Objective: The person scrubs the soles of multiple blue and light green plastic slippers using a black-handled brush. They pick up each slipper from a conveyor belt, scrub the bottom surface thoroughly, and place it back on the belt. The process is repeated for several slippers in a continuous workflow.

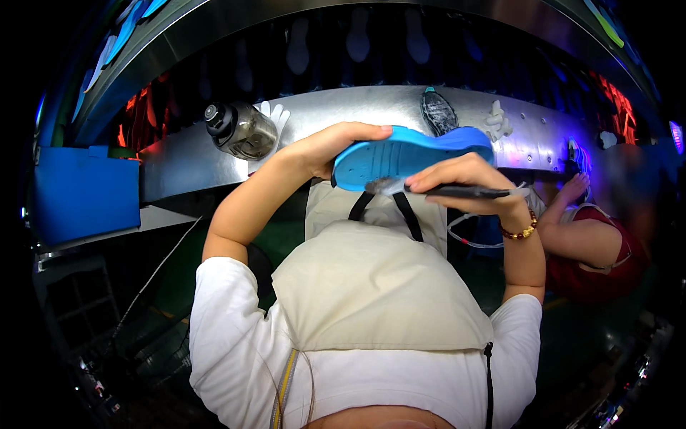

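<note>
My left hand (330, 147) grips the heel end of a blue shoe sole (400, 156), holding it up in front of my chest with its underside toward me. My right hand (464, 179) holds a dark-handled brush (457, 191) whose bristle tip touches the sole's lower edge near the middle. A beaded bracelet sits on my right wrist. I wear a white shirt and a beige apron.
A curved steel conveyor ledge (343, 107) runs behind the sole. On it stand a metal bottle (241, 130), a white glove (275, 114), a dark sole (437, 111) and a white object (496, 120). A blue bin (86, 193) is at left. Another person's arm (579, 229) is at right.
</note>
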### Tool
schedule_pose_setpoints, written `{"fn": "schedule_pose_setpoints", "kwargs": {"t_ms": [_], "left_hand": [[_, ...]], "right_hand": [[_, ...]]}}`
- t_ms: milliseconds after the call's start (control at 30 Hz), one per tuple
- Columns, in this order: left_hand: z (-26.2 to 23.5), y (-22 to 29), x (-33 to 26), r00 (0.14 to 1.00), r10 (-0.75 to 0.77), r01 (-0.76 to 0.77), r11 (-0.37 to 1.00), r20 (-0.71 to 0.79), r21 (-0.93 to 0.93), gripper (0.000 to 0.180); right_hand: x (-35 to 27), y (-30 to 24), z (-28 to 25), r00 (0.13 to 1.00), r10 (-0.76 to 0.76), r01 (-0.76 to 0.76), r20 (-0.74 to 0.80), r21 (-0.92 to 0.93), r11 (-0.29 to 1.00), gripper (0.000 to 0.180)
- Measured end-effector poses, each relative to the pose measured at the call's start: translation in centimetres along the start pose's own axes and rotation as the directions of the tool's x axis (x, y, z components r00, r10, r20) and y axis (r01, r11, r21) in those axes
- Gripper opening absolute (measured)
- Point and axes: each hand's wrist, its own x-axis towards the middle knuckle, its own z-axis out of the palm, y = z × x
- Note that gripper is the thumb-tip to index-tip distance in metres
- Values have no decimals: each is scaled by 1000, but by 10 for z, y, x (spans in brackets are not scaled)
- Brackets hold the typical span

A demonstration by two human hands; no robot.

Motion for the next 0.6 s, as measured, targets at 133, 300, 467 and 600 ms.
{"fn": "schedule_pose_setpoints", "kwargs": {"t_ms": [133, 300, 467, 600], "left_hand": [[-5, -7, -4, 998, -46, 50, 992, -40, 119, 61], [-9, -11, -12, 995, 29, -19, 995, -94, 97, 66], [-23, -16, -19, 988, 28, -22, 999, -152, 44, 66], [-16, -27, -5, 984, 149, -166, 960, -94, -225, 61]], "right_hand": [[-5, -15, -5, 981, 87, -40, 174, -255, 966, 21], [-10, 9, -18, 1000, 12, -14, -29, -56, 998, 23], [-21, 7, -24, 978, 204, -192, 43, -200, 961, 21], [-11, -8, -12, 918, 326, -266, -227, 258, 929, 24]]}}
